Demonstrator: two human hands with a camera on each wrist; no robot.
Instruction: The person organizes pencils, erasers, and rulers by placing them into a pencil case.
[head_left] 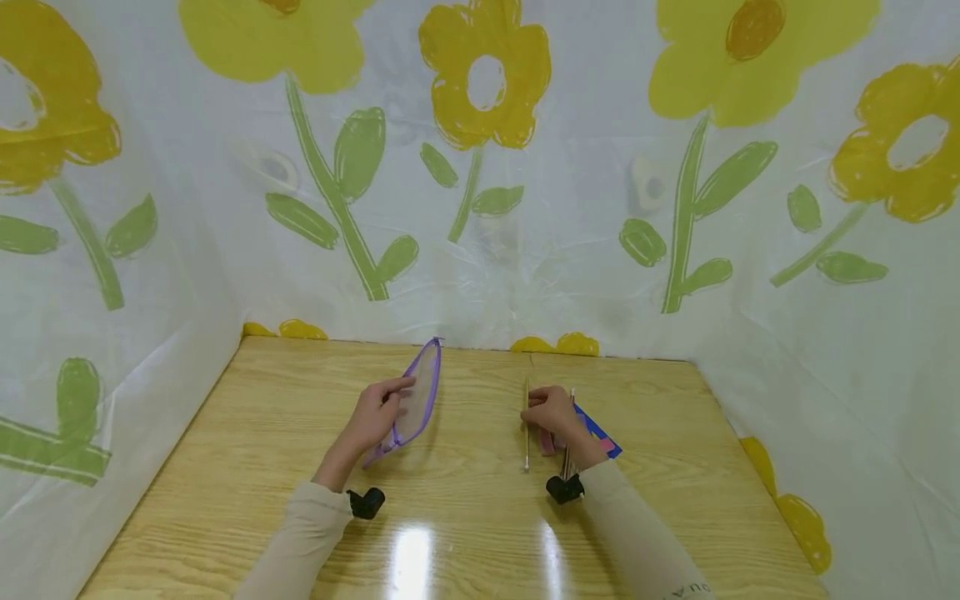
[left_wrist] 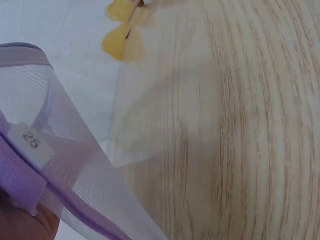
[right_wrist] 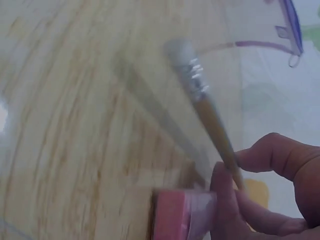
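My left hand point(head_left: 371, 414) grips a translucent mesh zipper pouch point(head_left: 423, 396) with purple edging, tilted up off the table. In the left wrist view a white tag marked 25 point(left_wrist: 32, 143) shows on the pouch. Between thumb and fingers my right hand point(head_left: 557, 414) pinches a yellow pencil point(head_left: 527, 446), its white eraser end towards me. The right wrist view shows that pencil point(right_wrist: 212, 122) held above the wood, slightly blurred. Just below the right hand lies a pink eraser point(right_wrist: 170, 215) with a pale sleeve, partly hidden by the fingers.
Beside and under the right hand lie a blue flat piece point(head_left: 613, 451), perhaps a set square, and several thin pencils point(head_left: 567, 463), partly covered by the wrist. The wooden table point(head_left: 465, 492) meets a white flower-printed sheet point(head_left: 570, 275) at the back and sides.
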